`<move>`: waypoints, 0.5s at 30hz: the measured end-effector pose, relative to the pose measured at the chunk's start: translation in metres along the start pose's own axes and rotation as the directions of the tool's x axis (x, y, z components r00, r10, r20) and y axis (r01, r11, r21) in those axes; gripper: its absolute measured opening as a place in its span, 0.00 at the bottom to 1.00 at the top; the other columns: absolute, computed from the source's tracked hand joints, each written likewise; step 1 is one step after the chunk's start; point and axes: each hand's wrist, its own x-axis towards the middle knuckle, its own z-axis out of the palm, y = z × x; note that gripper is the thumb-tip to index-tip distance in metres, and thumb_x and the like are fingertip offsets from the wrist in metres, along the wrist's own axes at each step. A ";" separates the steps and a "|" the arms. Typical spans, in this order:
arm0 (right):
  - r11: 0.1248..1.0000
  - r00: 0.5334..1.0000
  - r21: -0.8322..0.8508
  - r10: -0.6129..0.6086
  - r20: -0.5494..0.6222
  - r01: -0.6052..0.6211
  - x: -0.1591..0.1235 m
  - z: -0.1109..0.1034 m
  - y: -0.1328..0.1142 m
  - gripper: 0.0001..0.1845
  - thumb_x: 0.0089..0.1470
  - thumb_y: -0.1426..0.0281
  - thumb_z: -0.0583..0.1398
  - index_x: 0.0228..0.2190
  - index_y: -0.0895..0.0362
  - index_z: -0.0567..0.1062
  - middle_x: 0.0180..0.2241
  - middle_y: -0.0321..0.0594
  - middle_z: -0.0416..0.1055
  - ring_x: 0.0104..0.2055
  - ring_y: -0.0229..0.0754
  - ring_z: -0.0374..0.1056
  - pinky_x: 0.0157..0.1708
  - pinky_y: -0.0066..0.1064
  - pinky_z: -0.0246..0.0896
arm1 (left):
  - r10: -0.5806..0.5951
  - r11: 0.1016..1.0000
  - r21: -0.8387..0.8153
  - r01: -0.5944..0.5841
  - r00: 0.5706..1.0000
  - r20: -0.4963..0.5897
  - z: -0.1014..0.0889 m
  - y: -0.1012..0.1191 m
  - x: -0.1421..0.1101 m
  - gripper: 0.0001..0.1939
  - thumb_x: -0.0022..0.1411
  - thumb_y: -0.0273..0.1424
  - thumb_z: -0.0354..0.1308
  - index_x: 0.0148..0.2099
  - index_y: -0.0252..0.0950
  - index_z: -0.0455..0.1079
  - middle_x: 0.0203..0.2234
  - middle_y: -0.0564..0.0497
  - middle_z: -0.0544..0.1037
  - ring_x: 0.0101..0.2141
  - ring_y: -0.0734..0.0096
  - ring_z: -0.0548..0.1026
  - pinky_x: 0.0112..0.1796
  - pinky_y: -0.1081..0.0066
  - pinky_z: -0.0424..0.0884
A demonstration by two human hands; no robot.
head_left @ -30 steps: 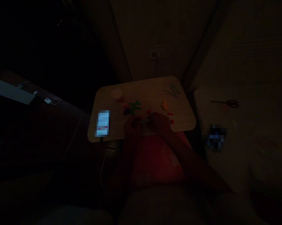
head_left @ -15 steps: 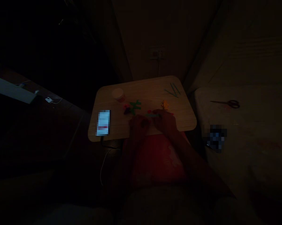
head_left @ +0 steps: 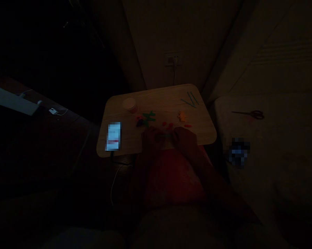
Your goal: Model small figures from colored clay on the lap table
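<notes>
Head view, very dark: a thin pale-green strip [head_left: 166,135] spans the gap between the left hand [head_left: 152,137] and the right hand [head_left: 184,137], low over the near edge of the wooden counter [head_left: 158,100]. The right hand's fingers seem clamped on the strip's right end; whether the left hand's fingers are together on the other end or apart, I cannot tell in the shadow. Small red pieces [head_left: 164,123] lie just beyond the hands, with an orange piece [head_left: 182,116] near them and green pieces [head_left: 150,116] farther left. Judging by its slimness, the strip should be light and probably bendy, easily creased, so a gentle fingertip hold close to each end would suit it best.
</notes>
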 end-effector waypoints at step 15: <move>0.991 0.992 -0.047 -0.124 -0.037 0.122 0.013 0.010 0.002 0.23 0.71 0.60 0.50 0.39 0.56 0.82 0.42 0.50 0.82 0.47 0.52 0.72 0.48 0.42 0.49 | 0.002 0.998 0.063 0.000 1.000 -0.025 0.001 -0.007 -0.004 0.08 0.59 0.32 0.68 0.43 0.41 0.79 0.44 0.46 0.77 0.49 0.53 0.74 0.53 0.54 0.69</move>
